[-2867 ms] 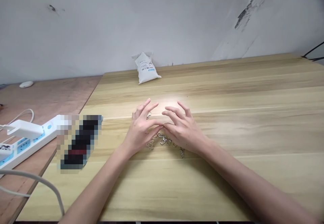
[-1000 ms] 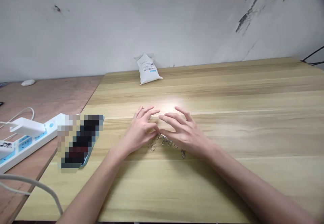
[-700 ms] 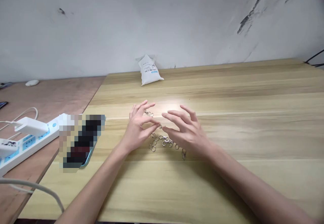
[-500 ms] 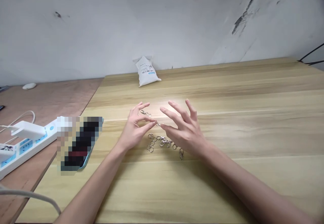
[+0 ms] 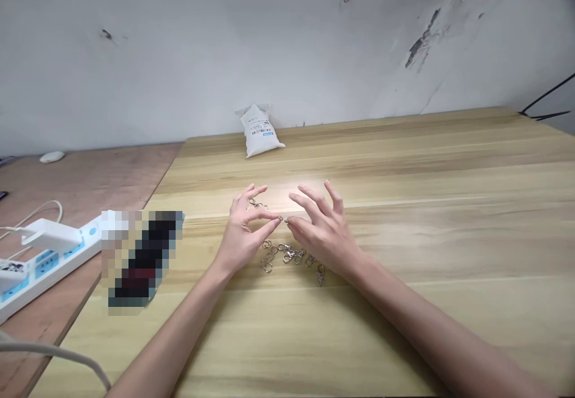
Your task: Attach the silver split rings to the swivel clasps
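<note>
My left hand is closed in a pinch, thumb and index fingertips together on a small metal clasp, mostly hidden by the fingers. Almost touching it, my right hand pinches the right end of the small metal pieces, with its other fingers raised and spread. Whether the two ends are joined I cannot tell. Below the hands, several silver rings and metal lobster clasps lie loosely on the wooden table. Another clasp with rings is partly hidden behind the left hand's fingers.
A white plastic packet with a printed label lies near the wall. On the left are a blurred-out phone, a white power strip with plugged-in chargers, and a grey cable. The tabletop extends to the right.
The view has tilted up slightly. Both hands stay nearly in place, pinching; the metal piece between the fingertips now shows less.
</note>
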### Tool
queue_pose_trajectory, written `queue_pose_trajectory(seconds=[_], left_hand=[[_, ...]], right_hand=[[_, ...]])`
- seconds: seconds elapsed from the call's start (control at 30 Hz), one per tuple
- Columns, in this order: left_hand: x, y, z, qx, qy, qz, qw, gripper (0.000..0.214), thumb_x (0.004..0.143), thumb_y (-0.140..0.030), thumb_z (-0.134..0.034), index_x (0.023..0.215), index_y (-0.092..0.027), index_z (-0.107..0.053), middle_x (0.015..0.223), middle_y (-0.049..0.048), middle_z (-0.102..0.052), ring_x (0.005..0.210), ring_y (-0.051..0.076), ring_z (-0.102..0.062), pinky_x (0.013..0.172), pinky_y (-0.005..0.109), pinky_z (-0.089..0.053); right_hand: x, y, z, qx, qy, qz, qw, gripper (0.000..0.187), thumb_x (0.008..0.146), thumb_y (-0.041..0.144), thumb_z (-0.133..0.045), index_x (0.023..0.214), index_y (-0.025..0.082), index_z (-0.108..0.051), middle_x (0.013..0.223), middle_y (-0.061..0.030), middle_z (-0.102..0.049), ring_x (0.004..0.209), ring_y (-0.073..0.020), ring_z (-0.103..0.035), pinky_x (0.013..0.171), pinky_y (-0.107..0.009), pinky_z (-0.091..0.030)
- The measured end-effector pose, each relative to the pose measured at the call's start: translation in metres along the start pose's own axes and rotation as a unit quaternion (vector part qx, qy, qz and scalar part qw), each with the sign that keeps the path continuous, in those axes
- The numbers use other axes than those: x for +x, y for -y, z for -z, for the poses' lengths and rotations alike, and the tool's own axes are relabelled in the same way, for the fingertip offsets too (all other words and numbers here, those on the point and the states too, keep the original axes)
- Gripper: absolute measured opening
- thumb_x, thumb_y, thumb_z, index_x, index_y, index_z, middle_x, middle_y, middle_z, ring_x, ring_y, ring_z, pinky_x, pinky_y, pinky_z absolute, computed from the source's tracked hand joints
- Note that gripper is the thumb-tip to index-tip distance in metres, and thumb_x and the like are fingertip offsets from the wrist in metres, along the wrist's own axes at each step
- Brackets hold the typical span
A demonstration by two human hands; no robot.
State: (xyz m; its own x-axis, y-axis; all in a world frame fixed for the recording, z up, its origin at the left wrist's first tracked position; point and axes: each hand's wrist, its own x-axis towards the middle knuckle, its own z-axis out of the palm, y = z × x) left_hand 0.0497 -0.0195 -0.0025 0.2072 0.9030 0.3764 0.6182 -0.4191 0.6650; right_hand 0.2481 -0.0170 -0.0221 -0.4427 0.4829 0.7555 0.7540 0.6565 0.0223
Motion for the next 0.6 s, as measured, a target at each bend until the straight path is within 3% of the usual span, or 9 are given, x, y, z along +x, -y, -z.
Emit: queue_pose_trajectory(seconds=[0.27,0.4,0.6], left_hand=[[-0.002,0.004,0.0,0.154,0.094,-0.095,0.979,0.012,0.088,-0.032,-0.062,0.09,-0.026,-0.073,0.14,0.0072,-0.052,0.141,0.03,-0.034,0.116,0.063,-0.019],[-0.003,0.003,0.0,0.214,0.073,-0.123,0.966,0.016,0.091,-0.034,-0.059,0.09,-0.025,-0.072,0.138,0.0084,-0.054,0.14,0.03,-0.036,0.117,0.062,-0.018],[-0.004,0.005,-0.009,0.254,0.049,-0.163,0.952,0.016,0.091,-0.022,-0.057,0.086,-0.024,-0.073,0.132,0.01,-0.058,0.136,0.03,-0.042,0.117,0.061,-0.022]], right_hand=[[-0.008,-0.009,-0.007,-0.013,0.05,0.014,0.999,0.014,0.084,0.012,-0.061,0.08,0.022,-0.07,0.122,-0.0087,-0.065,0.127,-0.0256,-0.052,0.114,-0.057,-0.026],[-0.009,-0.009,-0.01,-0.009,0.045,0.024,0.999,0.015,0.083,0.01,-0.063,0.083,0.023,-0.071,0.123,-0.0088,-0.065,0.128,-0.0257,-0.05,0.114,-0.056,-0.025],[-0.008,-0.01,-0.013,-0.011,0.067,0.046,0.997,0.013,0.083,0.012,-0.066,0.085,0.023,-0.072,0.127,-0.0087,-0.063,0.131,-0.0278,-0.047,0.116,-0.056,-0.021]])
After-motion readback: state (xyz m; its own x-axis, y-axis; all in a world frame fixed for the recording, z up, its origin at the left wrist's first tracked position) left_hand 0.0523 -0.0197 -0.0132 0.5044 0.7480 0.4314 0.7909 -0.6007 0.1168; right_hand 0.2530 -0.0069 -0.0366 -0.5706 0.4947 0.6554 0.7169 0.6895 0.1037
